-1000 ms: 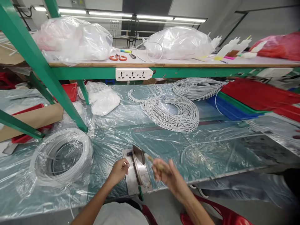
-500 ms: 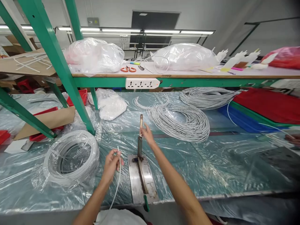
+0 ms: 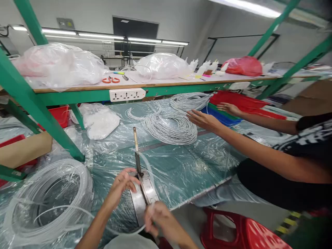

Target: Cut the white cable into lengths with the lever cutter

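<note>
My left hand hovers at the left of the metal fixture, fingers apart, with nothing in its grasp. Low at the fixture's near end, my right hand is closed on a white cable and blurred by motion. The cable trails left past my left forearm. A blurred pale length also arcs above the fixture. The fixture's upright lever stands at its far end. On the left lies a coil of white cable in clear plastic.
Another person's hands reach in from the right near grey cable coils. Red, green and blue trays stand behind. A green post rises at left; a red stool is at lower right.
The view has swung right. My right hand has left the lever and come down toward me, now holding cable. My left hand has let go of the cable and opened. Another person's arms have appeared.
</note>
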Demonstrator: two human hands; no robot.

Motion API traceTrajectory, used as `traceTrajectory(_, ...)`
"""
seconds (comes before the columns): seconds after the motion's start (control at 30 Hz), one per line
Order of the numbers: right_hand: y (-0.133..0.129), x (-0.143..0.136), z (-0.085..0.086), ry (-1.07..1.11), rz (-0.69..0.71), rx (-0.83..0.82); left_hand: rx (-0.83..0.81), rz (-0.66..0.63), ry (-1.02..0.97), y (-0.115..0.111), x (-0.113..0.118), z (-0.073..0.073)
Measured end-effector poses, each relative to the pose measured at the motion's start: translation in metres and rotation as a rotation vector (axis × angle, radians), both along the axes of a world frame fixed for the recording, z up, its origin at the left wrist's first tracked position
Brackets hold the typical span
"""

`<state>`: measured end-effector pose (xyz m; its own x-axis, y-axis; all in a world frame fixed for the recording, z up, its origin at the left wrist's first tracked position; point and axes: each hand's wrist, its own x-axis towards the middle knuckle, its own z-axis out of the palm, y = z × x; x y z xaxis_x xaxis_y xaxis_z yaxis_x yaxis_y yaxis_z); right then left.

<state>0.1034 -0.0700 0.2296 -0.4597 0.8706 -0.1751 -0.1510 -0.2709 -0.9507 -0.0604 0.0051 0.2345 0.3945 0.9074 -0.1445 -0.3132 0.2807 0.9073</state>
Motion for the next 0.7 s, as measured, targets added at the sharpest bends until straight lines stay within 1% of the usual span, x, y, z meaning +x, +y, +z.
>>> traceTrajectory(0.07, 0.012, 0.043, 0.016, 0.004, -0.329, 0.007, 0.001, -0.41, 0.11, -0.017, 0.002, -0.015)
traceTrajectory(0.1, 0.02, 0.067, 0.023, -0.009, -0.465, 0.009, 0.003, -0.589, 0.166, -0.025, -0.001, -0.023)
traceTrajectory(0.13, 0.029, 0.091, 0.027, -0.026, -0.572, 0.009, 0.0, -0.736, 0.226, -0.032, -0.005, -0.032)
traceTrajectory(0.17, 0.039, 0.115, 0.029, -0.041, -0.65, 0.004, -0.004, -0.841, 0.29, -0.038, -0.012, -0.041)
traceTrajectory(0.2, 0.048, 0.14, 0.028, -0.058, -0.702, -0.006, -0.01, -0.892, 0.36, -0.042, -0.021, -0.049)
traceTrajectory(0.23, 0.057, 0.163, 0.026, -0.078, -0.745, -0.023, -0.013, -0.889, 0.429, -0.044, -0.033, -0.057)
traceTrajectory(0.27, 0.065, 0.186, 0.022, -0.094, -0.784, -0.046, -0.007, -0.838, 0.503, -0.044, -0.046, -0.064)
traceTrajectory(0.37, 0.078, 0.248, 0.008, -0.1, -0.919, -0.124, 0.048, -0.562, 0.731, -0.036, -0.093, -0.08)
traceTrajectory(0.47, 0.078, 0.298, 0.003, -0.079, -1.054, -0.171, 0.089, -0.309, 0.956, -0.026, -0.144, -0.085)
traceTrajectory(0.53, 0.075, 0.323, 0.004, -0.109, -1.09, -0.204, 0.055, -0.219, 1.024, -0.025, -0.173, -0.082)
traceTrajectory(0.57, 0.074, 0.331, 0.004, -0.143, -1.095, -0.22, 0.026, -0.205, 1.025, -0.027, -0.185, -0.079)
traceTrajectory(0.63, 0.072, 0.343, 0.005, -0.221, -1.117, -0.23, -0.043, -0.218, 0.98, -0.034, -0.202, -0.069)
traceTrajectory(0.7, 0.069, 0.348, 0.005, -0.344, -1.188, -0.18, -0.098, -0.247, 0.913, -0.045, -0.209, -0.055)
